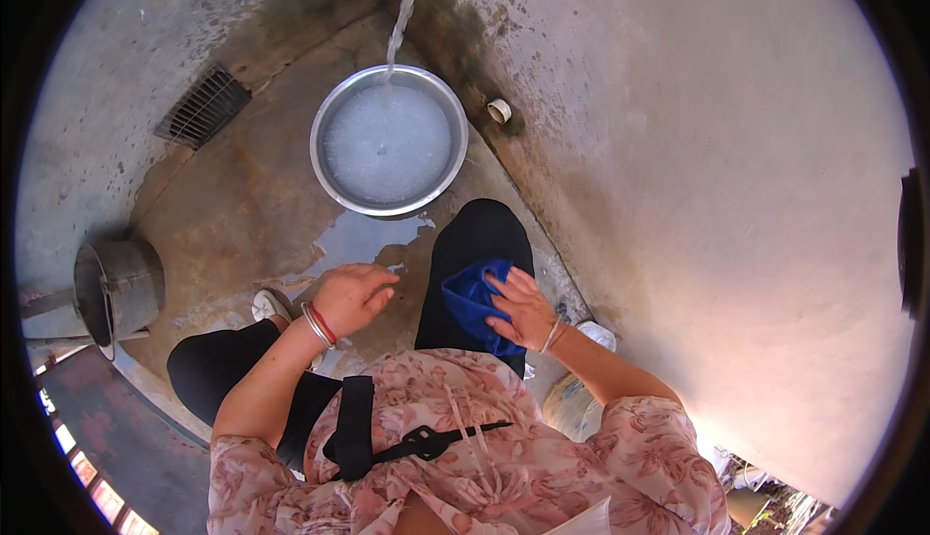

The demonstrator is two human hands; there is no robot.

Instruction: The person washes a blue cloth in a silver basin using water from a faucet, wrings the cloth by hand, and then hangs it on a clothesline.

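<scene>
My left hand (357,297) hovers over the wet floor between my knees, holding nothing, its thumb apart from the fingers. On my right thigh lies a bunched blue cloth (472,299). My right hand (524,310) has hold of this cloth, with the fingertips partly hidden in its folds. Ahead of both hands a round metal basin (317,154) stands on the concrete floor, apart from them. Cloudy, bubbly water (389,146) fills much of it. A stream of water (404,16) pours into its far side from above; the source is out of view.
Two concrete walls meet behind the basin. A drain grate (205,106) sits at the left wall's foot, and a short pipe end (499,111) juts from the right wall. At left a metal bucket (134,284) lies tipped. A bucket-like container (570,404) stands by my right arm.
</scene>
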